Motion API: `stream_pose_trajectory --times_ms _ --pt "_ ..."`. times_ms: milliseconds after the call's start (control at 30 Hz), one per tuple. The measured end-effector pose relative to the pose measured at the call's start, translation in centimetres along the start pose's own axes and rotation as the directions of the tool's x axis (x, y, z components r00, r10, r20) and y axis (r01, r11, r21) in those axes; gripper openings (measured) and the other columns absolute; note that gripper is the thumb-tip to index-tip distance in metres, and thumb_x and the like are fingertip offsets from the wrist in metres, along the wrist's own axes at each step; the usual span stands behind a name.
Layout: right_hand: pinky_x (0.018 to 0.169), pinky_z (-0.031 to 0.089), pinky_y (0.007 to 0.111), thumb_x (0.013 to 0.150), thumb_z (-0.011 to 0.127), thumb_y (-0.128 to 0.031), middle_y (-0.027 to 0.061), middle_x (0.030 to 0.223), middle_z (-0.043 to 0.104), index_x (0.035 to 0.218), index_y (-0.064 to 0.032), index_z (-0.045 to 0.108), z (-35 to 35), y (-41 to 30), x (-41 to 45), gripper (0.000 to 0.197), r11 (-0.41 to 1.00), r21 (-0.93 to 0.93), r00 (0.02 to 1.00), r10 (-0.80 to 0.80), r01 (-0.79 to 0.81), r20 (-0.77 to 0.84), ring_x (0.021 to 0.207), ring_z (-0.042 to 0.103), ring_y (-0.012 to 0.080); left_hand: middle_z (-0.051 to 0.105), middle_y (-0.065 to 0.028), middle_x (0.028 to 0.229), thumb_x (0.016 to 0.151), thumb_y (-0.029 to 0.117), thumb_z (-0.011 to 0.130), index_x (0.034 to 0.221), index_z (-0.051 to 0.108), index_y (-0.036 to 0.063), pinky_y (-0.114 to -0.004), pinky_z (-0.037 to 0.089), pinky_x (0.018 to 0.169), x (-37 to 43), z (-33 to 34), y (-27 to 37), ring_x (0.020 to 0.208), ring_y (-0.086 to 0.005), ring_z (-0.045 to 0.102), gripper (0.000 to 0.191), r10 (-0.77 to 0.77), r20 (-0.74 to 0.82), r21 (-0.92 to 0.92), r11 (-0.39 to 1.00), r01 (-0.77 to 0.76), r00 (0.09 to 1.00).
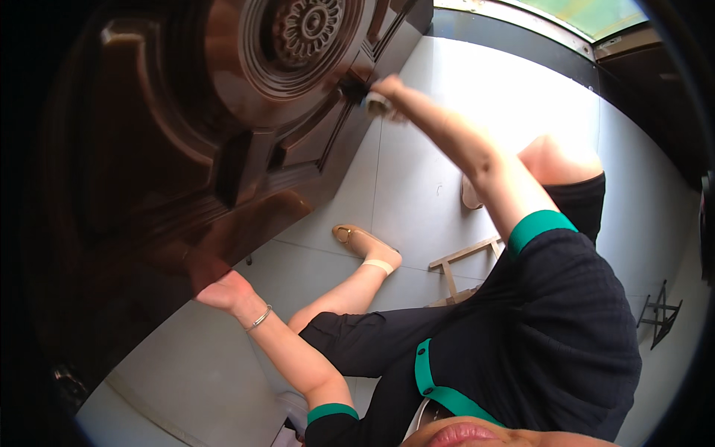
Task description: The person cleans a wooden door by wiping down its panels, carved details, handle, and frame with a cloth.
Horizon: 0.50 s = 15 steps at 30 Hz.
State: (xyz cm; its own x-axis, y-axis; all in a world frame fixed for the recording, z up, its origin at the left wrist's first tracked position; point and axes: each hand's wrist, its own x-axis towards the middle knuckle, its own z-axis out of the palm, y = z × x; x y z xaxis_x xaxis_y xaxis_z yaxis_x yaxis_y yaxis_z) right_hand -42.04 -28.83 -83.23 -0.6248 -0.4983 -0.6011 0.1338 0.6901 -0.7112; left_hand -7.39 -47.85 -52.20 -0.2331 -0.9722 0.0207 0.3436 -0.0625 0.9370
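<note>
A glossy dark brown panelled door (234,234) with a carved round rosette (314,22) fills the upper left. My right hand (394,95) is at the door's edge, near the rosette, closed around a pale handheld tool (377,105). Motion blurs the tool, and its dark end meets the moulding; its exact kind is unclear. Lower down, my left hand (226,291) rests against the door near its edge, a silver bracelet on the wrist. The fingers of that hand are mostly hidden, and its reflection shows in the gloss.
Grey tiles (357,184) cover the floor, with my tan flat shoe (360,240) on them. Beside my legs is a small wooden stool frame (455,271). A black folding stand (662,315) stands at the right. Bright light enters by a glass pane (592,14) at the top right.
</note>
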Motion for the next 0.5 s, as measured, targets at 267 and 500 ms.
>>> stream_pose_trajectory --times_ms 267,500 --pt "0.098 0.041 0.047 0.079 0.059 -0.02 0.0269 0.125 0.048 0.136 -0.0057 0.032 -3.8 -3.2 -1.5 0.065 0.81 0.513 0.673 0.212 0.285 -0.709 0.115 0.049 0.0446 0.034 -0.0162 0.148 0.096 0.029 0.041 0.14 0.036 -0.0048 -0.037 0.025 0.115 0.0 2.0 0.2 0.134 -0.0288 0.035 0.055 0.218 0.158 0.104 0.966 -0.236 0.963" --pt "0.097 0.04 0.054 0.08 0.055 -0.011 0.0287 0.124 0.04 0.139 -0.0083 0.026 12.6 -6.3 -12.3 0.067 0.843 0.471 0.846 0.038 0.258 -0.532 0.114 0.045 0.049 0.032 -0.0162 0.149 0.096 0.039 0.039 0.143 0.033 -0.0006 -0.04 0.029 0.114 -1.4 3.5 0.7 0.134 -0.0314 0.036 0.062 0.291 0.199 0.098 0.944 -0.315 0.936"
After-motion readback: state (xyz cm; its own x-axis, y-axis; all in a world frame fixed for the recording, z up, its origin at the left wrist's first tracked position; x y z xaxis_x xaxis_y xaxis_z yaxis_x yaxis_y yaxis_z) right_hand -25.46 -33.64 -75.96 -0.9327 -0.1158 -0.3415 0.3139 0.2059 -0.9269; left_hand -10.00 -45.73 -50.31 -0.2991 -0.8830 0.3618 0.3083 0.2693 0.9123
